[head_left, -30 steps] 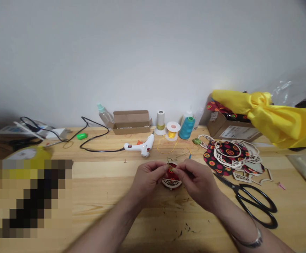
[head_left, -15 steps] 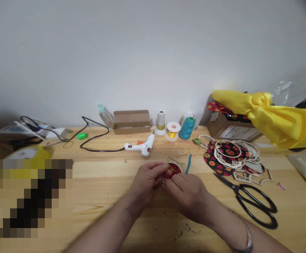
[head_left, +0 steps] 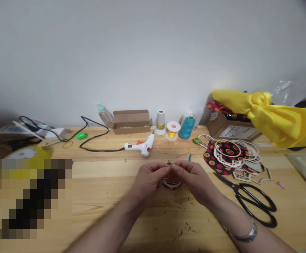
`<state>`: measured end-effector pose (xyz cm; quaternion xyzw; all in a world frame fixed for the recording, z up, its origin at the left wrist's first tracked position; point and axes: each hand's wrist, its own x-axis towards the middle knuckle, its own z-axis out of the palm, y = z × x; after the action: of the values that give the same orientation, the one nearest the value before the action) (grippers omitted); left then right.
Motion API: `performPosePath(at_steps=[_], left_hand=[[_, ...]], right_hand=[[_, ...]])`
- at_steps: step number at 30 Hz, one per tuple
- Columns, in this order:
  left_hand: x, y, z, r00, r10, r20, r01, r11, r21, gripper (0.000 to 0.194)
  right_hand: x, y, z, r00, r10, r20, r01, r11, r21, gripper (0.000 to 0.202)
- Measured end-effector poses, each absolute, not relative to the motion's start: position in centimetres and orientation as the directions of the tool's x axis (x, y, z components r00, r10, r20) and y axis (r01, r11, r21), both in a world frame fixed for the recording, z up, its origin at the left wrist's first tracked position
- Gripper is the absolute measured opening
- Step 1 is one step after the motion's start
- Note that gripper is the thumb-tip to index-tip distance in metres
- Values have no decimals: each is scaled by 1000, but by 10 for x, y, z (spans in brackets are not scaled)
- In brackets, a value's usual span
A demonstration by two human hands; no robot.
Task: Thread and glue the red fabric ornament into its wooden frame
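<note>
Above the middle of the table, my left hand [head_left: 151,177] and my right hand [head_left: 193,177] meet, thumbs and forefingers pinched together. Between their fingertips is a bit of thin olive cord [head_left: 170,162]. Just under the fingers shows the lower part of a round pendant [head_left: 172,184] with a pale fretwork rim over dark red fabric. Its upper part is covered by my hands. A blue strip [head_left: 190,157] pokes out behind my right hand, which lies nearest to it.
A white glue gun [head_left: 141,146] lies beyond my hands, near a yellow cord spool [head_left: 173,130] and a teal thread cone [head_left: 187,127]. Right of me are black scissors [head_left: 257,202], fretwork frames with patterned fabric [head_left: 226,154], and a cardboard box [head_left: 232,130] under yellow cloth.
My right hand has moved up and right, its fingertips now meeting my left at the cord. The pendant has turned, its fretwork rim now showing below the fingers.
</note>
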<state>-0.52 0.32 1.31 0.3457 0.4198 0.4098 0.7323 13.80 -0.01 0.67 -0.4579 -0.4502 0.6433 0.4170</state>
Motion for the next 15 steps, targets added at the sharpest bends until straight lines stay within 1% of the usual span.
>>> performPosePath(at_steps=[2,6,9,15], left_hand=[[-6,3,14,306,899,-314,-266,397,878,12],[-5,2,15,313,906,-284,-164,346,924,13],[-3,1,15,355,890,-285,-110,343,933,15],[-3,0,16,308,894,-324,-57,358,932,12]], right_hand=[[137,-1,6,-225,945,-237,-185,-280,-942,26],[136,-2,10,-213,934,-285,-246,-334,-910,28],[136,-2,13,-204,934,-295,-235,-339,-911,25],[137,-1,12,-131,953,-274,-208,-297,-932,23]])
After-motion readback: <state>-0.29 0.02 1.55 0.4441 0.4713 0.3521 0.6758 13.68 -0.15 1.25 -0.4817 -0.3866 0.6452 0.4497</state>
